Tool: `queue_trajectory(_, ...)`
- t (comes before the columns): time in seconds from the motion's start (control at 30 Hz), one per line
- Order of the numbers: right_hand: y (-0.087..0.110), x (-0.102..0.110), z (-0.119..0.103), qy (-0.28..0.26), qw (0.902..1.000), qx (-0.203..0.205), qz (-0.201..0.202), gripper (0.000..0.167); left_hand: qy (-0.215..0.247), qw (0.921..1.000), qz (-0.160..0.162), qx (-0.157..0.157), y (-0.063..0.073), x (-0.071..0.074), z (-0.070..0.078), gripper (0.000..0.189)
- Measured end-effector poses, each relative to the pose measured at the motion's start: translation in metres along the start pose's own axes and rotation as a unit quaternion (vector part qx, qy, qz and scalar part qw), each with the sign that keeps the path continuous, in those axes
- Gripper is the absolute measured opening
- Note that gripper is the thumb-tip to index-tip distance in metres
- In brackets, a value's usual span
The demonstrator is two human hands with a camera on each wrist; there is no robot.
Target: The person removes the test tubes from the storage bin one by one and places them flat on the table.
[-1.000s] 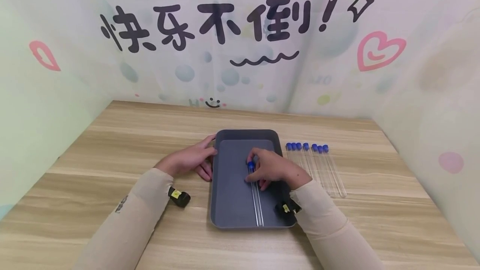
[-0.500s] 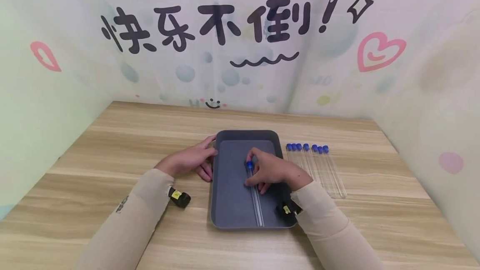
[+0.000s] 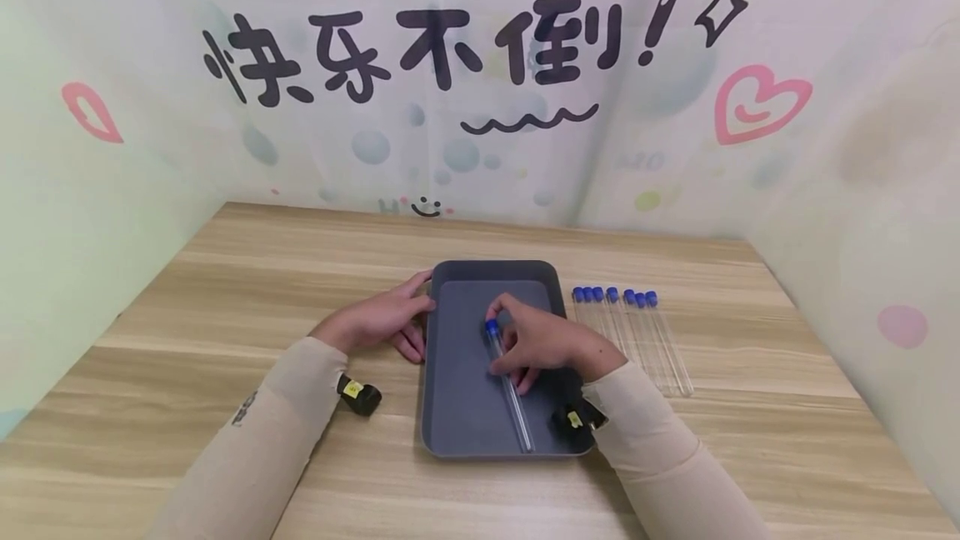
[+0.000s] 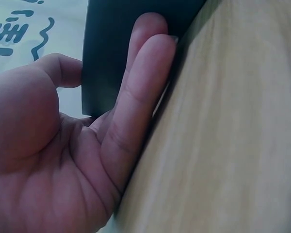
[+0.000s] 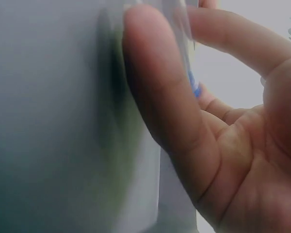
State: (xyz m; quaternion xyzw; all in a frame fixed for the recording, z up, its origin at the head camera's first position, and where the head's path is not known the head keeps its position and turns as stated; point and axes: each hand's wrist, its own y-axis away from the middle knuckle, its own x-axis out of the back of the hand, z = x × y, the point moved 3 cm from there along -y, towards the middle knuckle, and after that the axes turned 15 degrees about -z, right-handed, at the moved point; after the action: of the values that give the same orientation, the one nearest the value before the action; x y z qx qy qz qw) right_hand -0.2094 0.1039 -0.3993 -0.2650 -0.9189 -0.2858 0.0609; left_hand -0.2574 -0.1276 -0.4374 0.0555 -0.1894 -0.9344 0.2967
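In the head view a grey tray (image 3: 457, 407) stands on the table. At its left side is my left hand (image 3: 382, 319), thumb at the rim and other fingers along the outer wall; the left wrist view shows these fingers (image 4: 136, 97) nearly straight against the dark wall. My right hand (image 3: 536, 336), over the tray, pinches a clear test tube (image 3: 516, 407) just below its blue cap. The tube slants, its rounded end close to the tray's near edge. In the right wrist view a finger (image 5: 160, 77) covers much of the tube, and only a bit of blue cap (image 5: 195, 87) shows.
Several capped test tubes (image 3: 633, 340) lie side by side on the wooden table (image 3: 225, 315), right of the tray; my right forearm (image 3: 660, 448) hides part of them. Behind the table hangs a printed cloth (image 3: 420, 132).
The capped end of the held test tube has swung left, so the tube slants more, while its rounded end has shifted slightly right. The left hand and the tray have stayed put.
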Motion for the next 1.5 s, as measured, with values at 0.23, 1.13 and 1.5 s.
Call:
queue_trajectory(0.23,0.004,0.003,-0.003,0.001,0.9997,0.015,0.021,0.065,-0.001,1.0,0.004,0.004,0.0,-0.001,0.002,0.064)
queue_trajectory(1.13,0.032,0.023,-0.018,-0.055,0.9902,0.078,0.102,0.062,-0.003,1.0,0.008,0.003,0.0,-0.002,-0.001,0.064)
queue_trajectory(1.5,0.055,0.028,-0.021,-0.059,0.9847,0.089,0.138,0.063,-0.003,1.0,0.008,-0.001,0.001,-0.002,-0.002,0.064)
